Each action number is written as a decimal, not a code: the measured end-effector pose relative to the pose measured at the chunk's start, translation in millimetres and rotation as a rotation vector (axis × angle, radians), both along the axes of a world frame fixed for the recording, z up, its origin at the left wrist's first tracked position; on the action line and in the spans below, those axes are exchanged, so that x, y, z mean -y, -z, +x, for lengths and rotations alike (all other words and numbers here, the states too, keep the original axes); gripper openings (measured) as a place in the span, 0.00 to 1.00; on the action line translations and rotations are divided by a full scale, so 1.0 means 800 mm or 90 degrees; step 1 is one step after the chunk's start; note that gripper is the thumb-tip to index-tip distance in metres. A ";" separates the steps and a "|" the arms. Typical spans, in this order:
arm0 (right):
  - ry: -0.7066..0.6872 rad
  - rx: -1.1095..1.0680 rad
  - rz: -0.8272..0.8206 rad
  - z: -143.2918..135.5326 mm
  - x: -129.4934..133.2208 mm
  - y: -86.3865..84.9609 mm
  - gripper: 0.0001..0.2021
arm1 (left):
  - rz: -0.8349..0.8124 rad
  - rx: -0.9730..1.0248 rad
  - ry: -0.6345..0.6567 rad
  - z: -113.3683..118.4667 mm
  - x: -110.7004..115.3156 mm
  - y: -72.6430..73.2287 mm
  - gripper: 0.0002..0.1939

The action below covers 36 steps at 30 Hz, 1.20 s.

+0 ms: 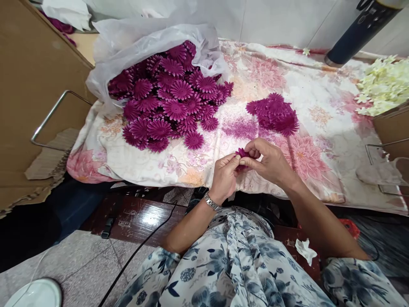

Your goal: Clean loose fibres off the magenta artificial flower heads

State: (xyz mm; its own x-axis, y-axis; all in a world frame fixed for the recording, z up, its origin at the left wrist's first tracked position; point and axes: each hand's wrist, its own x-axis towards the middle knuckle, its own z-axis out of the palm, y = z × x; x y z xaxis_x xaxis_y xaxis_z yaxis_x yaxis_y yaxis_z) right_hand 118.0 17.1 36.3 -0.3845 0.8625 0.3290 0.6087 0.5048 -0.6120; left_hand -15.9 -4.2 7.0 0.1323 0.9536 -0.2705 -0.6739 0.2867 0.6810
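Between my two hands, just above the table's front edge, is a purple artificial flower [242,152], partly hidden by the fingers. My left hand [225,172], with a metal watch on the wrist, pinches it from the left. From the right, my right hand [266,162] grips it between thumb and curled fingers. Left of the hands, a big heap of purple flower heads [175,108] spills from a white plastic bag [105,55]. Beyond my right hand lies a smaller pile of purple flower heads [276,111].
A floral cloth [306,76] covers the table, with purple specks between the piles. A dark flask [354,32] stands at the back right, beside pale yellow flowers [383,81]. Cardboard [28,85] flanks the left. A black cable [137,251] hangs below.
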 end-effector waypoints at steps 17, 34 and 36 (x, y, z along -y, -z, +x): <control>0.009 0.044 0.234 -0.022 0.003 0.017 0.07 | 0.150 -0.197 -0.027 -0.013 0.001 0.009 0.12; 0.440 0.297 -0.011 0.122 -0.010 0.001 0.18 | 0.109 -0.141 -0.052 -0.009 -0.005 0.015 0.11; 0.436 0.291 -0.040 0.122 -0.013 0.002 0.19 | 0.102 -0.135 -0.058 -0.008 -0.006 0.017 0.10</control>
State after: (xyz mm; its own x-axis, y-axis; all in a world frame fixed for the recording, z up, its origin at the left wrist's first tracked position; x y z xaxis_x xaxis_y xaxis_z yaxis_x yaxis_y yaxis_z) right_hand 215.6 27.7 34.9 0.1488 0.9660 0.2115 0.9653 -0.0955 -0.2432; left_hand -22.6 0.8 -6.8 0.0007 0.9917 -0.1283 -0.5295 0.1092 0.8413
